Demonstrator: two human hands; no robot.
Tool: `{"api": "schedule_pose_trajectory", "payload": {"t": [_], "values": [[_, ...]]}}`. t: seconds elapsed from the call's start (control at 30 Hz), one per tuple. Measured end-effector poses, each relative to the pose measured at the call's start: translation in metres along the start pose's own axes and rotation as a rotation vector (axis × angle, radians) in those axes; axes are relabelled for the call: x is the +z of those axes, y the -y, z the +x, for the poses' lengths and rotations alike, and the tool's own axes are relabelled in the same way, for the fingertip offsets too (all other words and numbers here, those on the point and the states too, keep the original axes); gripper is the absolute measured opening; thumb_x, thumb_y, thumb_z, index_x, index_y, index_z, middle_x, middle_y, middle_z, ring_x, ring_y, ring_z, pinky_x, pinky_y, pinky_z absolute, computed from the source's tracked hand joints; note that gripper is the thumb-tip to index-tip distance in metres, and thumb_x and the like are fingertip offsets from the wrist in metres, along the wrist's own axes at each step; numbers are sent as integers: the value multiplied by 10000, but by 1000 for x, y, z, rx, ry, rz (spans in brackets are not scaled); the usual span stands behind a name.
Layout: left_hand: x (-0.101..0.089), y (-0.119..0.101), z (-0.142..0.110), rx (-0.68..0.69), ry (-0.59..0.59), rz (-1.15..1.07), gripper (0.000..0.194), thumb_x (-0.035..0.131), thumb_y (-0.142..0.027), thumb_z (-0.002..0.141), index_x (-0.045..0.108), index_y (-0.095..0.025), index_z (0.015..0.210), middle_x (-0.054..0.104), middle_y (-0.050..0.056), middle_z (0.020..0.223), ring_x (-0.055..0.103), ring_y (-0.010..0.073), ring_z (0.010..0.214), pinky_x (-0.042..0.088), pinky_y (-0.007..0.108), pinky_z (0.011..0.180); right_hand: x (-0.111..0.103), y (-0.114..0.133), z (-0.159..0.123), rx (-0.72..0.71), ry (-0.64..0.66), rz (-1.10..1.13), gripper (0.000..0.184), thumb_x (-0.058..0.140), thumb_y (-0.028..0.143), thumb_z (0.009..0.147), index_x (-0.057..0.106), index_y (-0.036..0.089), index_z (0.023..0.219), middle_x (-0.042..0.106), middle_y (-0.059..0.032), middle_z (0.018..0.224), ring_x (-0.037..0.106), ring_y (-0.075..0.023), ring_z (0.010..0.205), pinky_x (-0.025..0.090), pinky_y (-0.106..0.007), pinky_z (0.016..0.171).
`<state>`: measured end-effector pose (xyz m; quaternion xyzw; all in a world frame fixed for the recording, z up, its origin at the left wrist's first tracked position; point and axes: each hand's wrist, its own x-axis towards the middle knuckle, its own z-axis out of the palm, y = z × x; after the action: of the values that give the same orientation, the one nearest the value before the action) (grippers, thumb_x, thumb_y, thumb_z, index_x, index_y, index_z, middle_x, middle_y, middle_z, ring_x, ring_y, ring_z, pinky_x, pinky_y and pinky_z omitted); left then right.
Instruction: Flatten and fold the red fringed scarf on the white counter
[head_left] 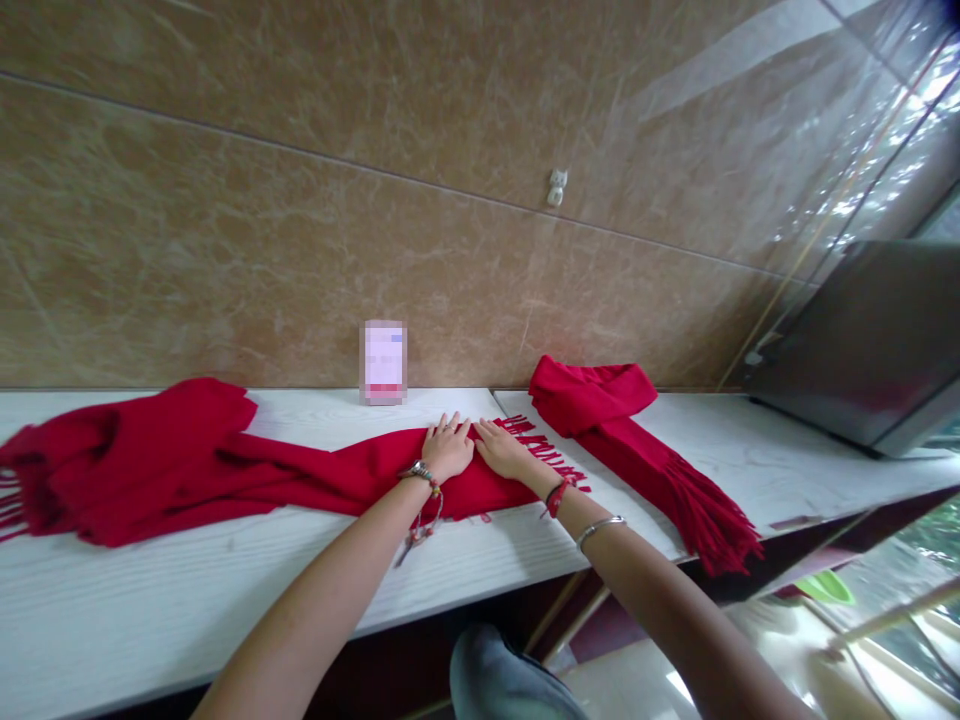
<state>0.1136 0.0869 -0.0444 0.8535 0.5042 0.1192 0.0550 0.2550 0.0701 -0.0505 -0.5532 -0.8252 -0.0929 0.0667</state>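
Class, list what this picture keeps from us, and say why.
In the head view:
Details on the pale upright object: blurred into blocks.
Long scarf beneath left hand and right hand: covered.
Scarf's left fringe: cut by left edge.
Dark box: right side cut by right edge.

A cat figure (556, 188) is on the brown wall (300, 240) above a white counter (135, 610)

Left hand (448, 449), right hand (504, 450): flat on red scarf (367, 465) | second scarf (622, 450): right
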Motion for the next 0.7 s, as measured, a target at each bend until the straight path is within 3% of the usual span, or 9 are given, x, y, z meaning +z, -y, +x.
{"api": "schedule_pose_trajectory", "payload": {"t": [0.27,0.5,0.7], "values": [[-3,18,4,-169,26,15,512,232,-351,881,279,-255,1382,248,40,1450,186,275,1325,181,448,1057,1,-6,-9,112,19,-24,440,286,278,917,389,74,1293,372,-192,1366,284,-265,1291,304,-459,997],[-5,14,0,-169,6,13,505,232,-339,889,277,-250,1384,246,63,1449,170,280,1329,169,451,1060,-18,20,-21,158,-71,4,493,267,315,907,357,60,1319,316,-187,1400,231,-263,1312,228,-455,1036],[-8,12,0,-181,-6,7,509,240,-335,891,269,-226,1387,205,79,1462,140,282,1335,157,456,1062,-14,36,-34,160,70,53,534,265,382,905,323,96,1352,297,-151,1418,229,-276,1312,234,-470,1027]]}}
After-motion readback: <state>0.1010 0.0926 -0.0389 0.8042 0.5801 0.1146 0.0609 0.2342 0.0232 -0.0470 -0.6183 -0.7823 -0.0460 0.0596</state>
